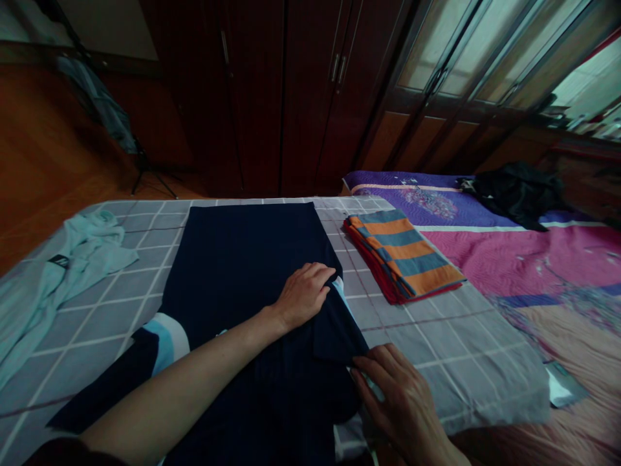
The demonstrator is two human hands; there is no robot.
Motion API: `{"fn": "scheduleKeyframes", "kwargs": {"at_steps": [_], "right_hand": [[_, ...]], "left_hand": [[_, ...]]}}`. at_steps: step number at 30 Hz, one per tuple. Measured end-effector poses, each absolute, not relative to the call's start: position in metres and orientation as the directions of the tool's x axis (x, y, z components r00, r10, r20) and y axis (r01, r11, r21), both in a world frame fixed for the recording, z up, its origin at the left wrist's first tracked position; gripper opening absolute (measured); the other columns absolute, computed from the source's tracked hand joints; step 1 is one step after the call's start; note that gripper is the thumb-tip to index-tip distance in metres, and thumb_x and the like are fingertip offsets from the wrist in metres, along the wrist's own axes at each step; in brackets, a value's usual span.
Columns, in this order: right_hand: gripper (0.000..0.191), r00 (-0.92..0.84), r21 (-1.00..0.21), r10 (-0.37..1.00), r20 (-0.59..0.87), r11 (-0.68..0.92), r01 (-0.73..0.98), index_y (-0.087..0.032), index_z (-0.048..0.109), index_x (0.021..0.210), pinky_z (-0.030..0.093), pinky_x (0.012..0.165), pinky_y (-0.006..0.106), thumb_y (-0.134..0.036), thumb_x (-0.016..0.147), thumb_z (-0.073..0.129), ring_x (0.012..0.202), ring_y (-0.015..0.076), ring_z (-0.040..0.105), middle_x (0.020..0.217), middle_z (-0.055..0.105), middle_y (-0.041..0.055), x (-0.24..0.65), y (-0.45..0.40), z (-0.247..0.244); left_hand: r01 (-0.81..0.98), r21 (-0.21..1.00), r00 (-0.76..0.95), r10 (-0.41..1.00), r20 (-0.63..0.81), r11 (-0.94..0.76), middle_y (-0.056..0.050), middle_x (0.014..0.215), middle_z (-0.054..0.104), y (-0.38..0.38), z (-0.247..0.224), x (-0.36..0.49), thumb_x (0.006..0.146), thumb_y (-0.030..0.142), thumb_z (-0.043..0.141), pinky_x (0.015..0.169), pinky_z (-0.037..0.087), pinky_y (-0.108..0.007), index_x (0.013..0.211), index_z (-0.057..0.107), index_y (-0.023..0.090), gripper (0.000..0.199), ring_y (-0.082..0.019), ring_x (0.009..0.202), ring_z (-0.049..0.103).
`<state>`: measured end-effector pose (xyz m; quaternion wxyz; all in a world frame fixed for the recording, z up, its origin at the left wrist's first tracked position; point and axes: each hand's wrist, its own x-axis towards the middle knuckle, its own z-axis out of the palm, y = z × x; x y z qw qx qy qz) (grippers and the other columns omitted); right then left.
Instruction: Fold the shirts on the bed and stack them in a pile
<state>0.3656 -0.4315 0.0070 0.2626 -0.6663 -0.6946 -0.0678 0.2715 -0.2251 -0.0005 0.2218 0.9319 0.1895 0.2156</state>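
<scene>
A navy blue shirt (242, 252) with white and light blue bands lies spread on a grey checked bedcover (427, 343). Its sleeve at the left stretches outward; the sleeve at the right is folded in over the body. My left hand (305, 294) reaches across the shirt and rests on its right edge near the light band, fingers bent and close together on the fabric. Lower right, my right hand (400, 395) pinches the navy fabric at the folded sleeve's edge between thumb and fingers.
Folded orange-and-grey striped cloth (407, 252) lies on red cloth right of the shirt. A pale green garment (72, 265) is at the far left. Behind are a dark wardrobe (310, 97), a tripod (145, 171) and a black garment (519, 188) on a purple and pink cover (509, 252).
</scene>
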Motion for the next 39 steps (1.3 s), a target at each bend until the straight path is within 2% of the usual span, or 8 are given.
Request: {"fn": "scheduleKeyframes", "kwargs": {"at_steps": [6,11,14,17,21,27,33,39], "right_hand": [[0.016,-0.032,-0.476,0.902,0.432,0.258,0.84,-0.017,0.062,0.095,0.048,0.062,0.026,-0.012,0.088,0.049,0.073,0.0154,0.059,0.081,0.063,0.0054,0.365,-0.427,0.012],[0.014,0.113,-0.574,0.945,0.307,0.089,0.814,-0.02,0.062,0.096,0.052,0.064,0.027,-0.02,0.089,0.051,0.075,0.0158,0.064,0.084,0.067,0.0047,0.384,-0.413,0.011],[0.028,0.167,-0.469,0.893,0.418,0.055,0.882,-0.019,0.055,0.116,0.053,0.08,0.035,-0.026,0.09,0.049,0.1,0.0209,0.061,0.111,0.063,0.0113,0.397,-0.399,0.009],[0.058,0.054,-0.246,0.905,0.422,0.057,0.968,-0.015,0.03,0.142,0.038,0.103,0.049,-0.03,0.09,0.049,0.133,0.0273,0.034,0.144,0.038,0.0161,0.401,-0.387,-0.002],[0.077,-0.074,-0.056,0.96,0.269,0.092,0.994,-0.016,0.003,0.15,0.031,0.107,0.05,-0.034,0.089,0.047,0.139,0.0267,0.02,0.151,0.024,0.0141,0.398,-0.386,-0.03],[0.075,-0.154,0.063,0.943,0.294,0.142,0.988,-0.016,-0.002,0.15,0.033,0.104,0.051,-0.039,0.091,0.04,0.139,0.0302,0.019,0.154,0.014,0.013,0.399,-0.392,-0.041],[0.076,-0.226,0.062,0.906,0.358,0.218,0.974,-0.014,0.001,0.15,0.032,0.103,0.055,-0.045,0.091,0.038,0.138,0.0353,0.018,0.154,0.01,0.0152,0.403,-0.376,-0.032],[0.079,-0.374,0.053,0.882,0.285,0.375,0.925,-0.017,0.007,0.15,0.042,0.097,0.054,-0.053,0.089,0.042,0.134,0.0335,0.031,0.152,0.02,0.0164,0.396,-0.352,-0.023]], "left_hand": [[0.21,0.366,0.908,0.32,0.272,-0.907,-0.01,0.135,0.048,-0.233,0.013,0.261,0.089,0.025,0.053,0.101,0.038,-0.039,0.127,0.05,0.017,0.039,-0.024,0.123,0.044],[0.056,0.337,0.996,0.076,0.045,-0.94,-0.018,0.153,0.016,-0.24,-0.005,0.256,0.084,0.059,0.05,0.113,0.012,-0.05,0.144,0.025,0.012,0.08,-0.03,0.142,0.01],[0.057,0.365,0.998,0.065,0.008,-0.929,-0.021,0.154,0.005,-0.241,-0.013,0.254,0.078,0.072,0.044,0.112,0.003,-0.053,0.146,0.017,0.008,0.097,-0.032,0.142,0.0],[0.047,0.396,0.999,0.052,0.003,-0.917,-0.022,0.153,0.0,-0.238,-0.015,0.254,0.073,0.077,0.043,0.112,-0.002,-0.053,0.147,0.011,0.004,0.108,-0.033,0.141,-0.005],[0.023,0.425,1.0,0.019,-0.014,-0.905,-0.021,0.153,-0.004,-0.234,-0.015,0.252,0.073,0.076,0.044,0.112,-0.007,-0.049,0.147,0.004,0.001,0.113,-0.03,0.141,-0.01],[0.003,0.419,1.0,0.005,0.004,-0.908,-0.021,0.154,-0.002,-0.236,-0.008,0.247,0.071,0.074,0.051,0.113,-0.006,-0.048,0.146,0.001,-0.001,0.118,-0.029,0.141,-0.009],[0.188,0.333,0.982,0.182,-0.048,-0.924,-0.021,0.151,0.02,-0.219,0.048,0.216,0.082,0.057,0.055,0.114,0.007,-0.045,0.146,0.015,0.003,0.093,-0.03,0.141,0.013],[0.591,0.225,0.795,0.606,0.001,-0.775,-0.011,0.143,0.042,-0.192,0.094,0.086,0.091,0.044,0.048,0.108,0.027,-0.036,0.14,0.036,0.018,0.057,-0.022,0.131,0.039]]}}
